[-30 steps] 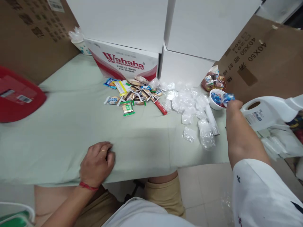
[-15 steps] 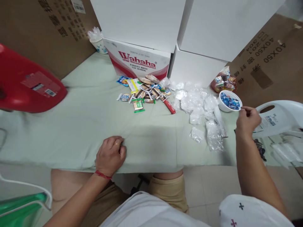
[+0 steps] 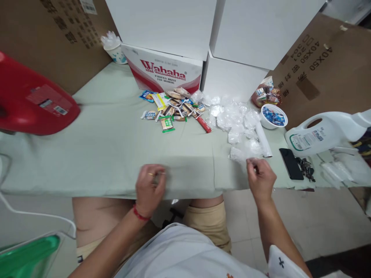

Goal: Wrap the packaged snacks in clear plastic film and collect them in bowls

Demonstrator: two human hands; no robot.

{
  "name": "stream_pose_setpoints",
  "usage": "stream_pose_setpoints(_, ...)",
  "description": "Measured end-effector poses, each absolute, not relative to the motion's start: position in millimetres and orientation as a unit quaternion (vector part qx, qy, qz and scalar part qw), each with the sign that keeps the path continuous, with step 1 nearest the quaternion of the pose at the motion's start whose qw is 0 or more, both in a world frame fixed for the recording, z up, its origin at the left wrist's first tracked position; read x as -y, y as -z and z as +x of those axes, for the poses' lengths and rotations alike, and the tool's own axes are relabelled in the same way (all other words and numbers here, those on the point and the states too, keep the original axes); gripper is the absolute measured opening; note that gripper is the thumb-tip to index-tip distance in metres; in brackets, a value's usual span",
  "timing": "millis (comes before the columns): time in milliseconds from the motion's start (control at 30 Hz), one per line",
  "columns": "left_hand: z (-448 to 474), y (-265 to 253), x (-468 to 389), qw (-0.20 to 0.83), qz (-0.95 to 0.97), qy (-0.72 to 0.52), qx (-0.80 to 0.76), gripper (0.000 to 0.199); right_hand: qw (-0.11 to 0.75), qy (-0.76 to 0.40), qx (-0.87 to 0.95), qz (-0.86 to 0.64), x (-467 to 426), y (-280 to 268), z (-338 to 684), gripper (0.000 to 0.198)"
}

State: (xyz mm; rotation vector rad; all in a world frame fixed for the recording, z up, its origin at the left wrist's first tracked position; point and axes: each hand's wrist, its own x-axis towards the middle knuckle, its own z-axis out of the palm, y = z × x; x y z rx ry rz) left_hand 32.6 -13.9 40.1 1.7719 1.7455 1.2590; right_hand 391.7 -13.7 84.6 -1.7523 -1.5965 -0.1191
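My left hand (image 3: 150,189) hovers over the front of the cloth-covered table, its thumb and fingers pinched together; what they hold, if anything, is too small and blurred to name. At the front right, my right hand (image 3: 261,179) is closed, with its thumb and index finger pinching a crumpled clear plastic bag (image 3: 245,150). Beyond it lies a heap of similar clear plastic bags (image 3: 230,116). To the left of that heap is a pile of wrapped snacks (image 3: 176,110), with a red stick-shaped packet (image 3: 203,124) at its edge.
A white bowl (image 3: 271,125) of blue packets stands at right, near a white jug (image 3: 319,135), a black phone (image 3: 291,164) and keys (image 3: 305,169). A red jug (image 3: 43,96) is at left. White boxes and a Wahaha carton (image 3: 165,71) line the back.
My right hand has moved left from the white bowl to the front of the plastic bags and pinches one. My left hand has lifted and shifted right. The view has turned slightly right.
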Motion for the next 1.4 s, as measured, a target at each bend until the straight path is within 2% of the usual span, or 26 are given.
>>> stream_pose_setpoints(100, 84, -62, 27, 0.482, 0.555, -0.427, -0.526, 0.028, 0.377, 0.024, 0.681, -0.627, 26, -78, 335, 0.021)
stream_pose_setpoints(133, 99, -67, 28, 0.555, 0.512, -0.427, -0.497, 0.035, 0.370, 0.011, 0.699, -0.611, 29, -74, 317, 0.021)
stream_pose_setpoints(233, 125, -72, 22, 0.658, 0.383, -0.456, -0.461, 0.042, 0.346, -0.041, 0.742, -0.573, 35, -62, 278, 0.023)
stream_pose_setpoints(367, 121, -62, 13, 0.631, 0.326, -0.501, -0.495, 0.037, 0.378, -0.184, 0.738, -0.528, 38, -60, 266, 0.019)
stream_pose_setpoints(500, 112, -56, 18, 0.571, 0.375, -0.507, -0.527, 0.031, 0.463, -0.327, 0.576, -0.589, 35, -63, 272, 0.038)
stream_pose_setpoints(600, 109, -56, 25, 0.543, 0.425, -0.498, -0.526, 0.029, 0.446, -0.403, 0.538, -0.591, 27, -62, 271, 0.041)
stream_pose_setpoints(700, 96, -59, 27, 0.555, 0.410, -0.510, -0.513, 0.027, 0.470, -0.406, 0.514, -0.591, 15, -62, 273, 0.036)
stream_pose_setpoints(767, 80, -61, 24, 0.602, 0.358, -0.515, -0.494, 0.027, 0.503, -0.408, 0.466, -0.603, 5, -63, 281, 0.037)
stream_pose_setpoints(833, 62, -61, 17, 0.654, 0.313, -0.502, -0.471, 0.030, 0.509, -0.448, 0.413, -0.608, -3, -65, 290, 0.041)
stream_pose_setpoints(900, 48, -60, 10, 0.657, 0.302, -0.491, -0.485, 0.036, 0.504, -0.487, 0.376, -0.605, -8, -66, 297, 0.045)
stream_pose_setpoints(1100, 57, -48, 17, 0.448, 0.342, -0.543, -0.623, 0.050, 0.515, -0.510, 0.344, -0.597, -5, -62, 289, 0.048)
stream_pose_setpoints(1200, 80, -43, 27, 0.347, 0.417, -0.518, -0.661, 0.062, 0.533, -0.512, 0.330, -0.588, -2, -61, 281, 0.048)
stream_pose_setpoints(1267, 91, -41, 25, 0.320, 0.456, -0.485, -0.674, 0.071, 0.542, -0.517, 0.331, -0.574, -1, -63, 279, 0.048)
stream_pose_setpoints(1300, 93, -41, 21, 0.315, 0.469, -0.468, -0.679, 0.069, 0.546, -0.518, 0.334, -0.567, 0, -65, 279, 0.048)
stream_pose_setpoints(1400, 91, -44, 3, 0.364, 0.512, -0.408, -0.662, 0.043, 0.555, -0.506, 0.344, -0.563, 0, -69, 285, 0.046)
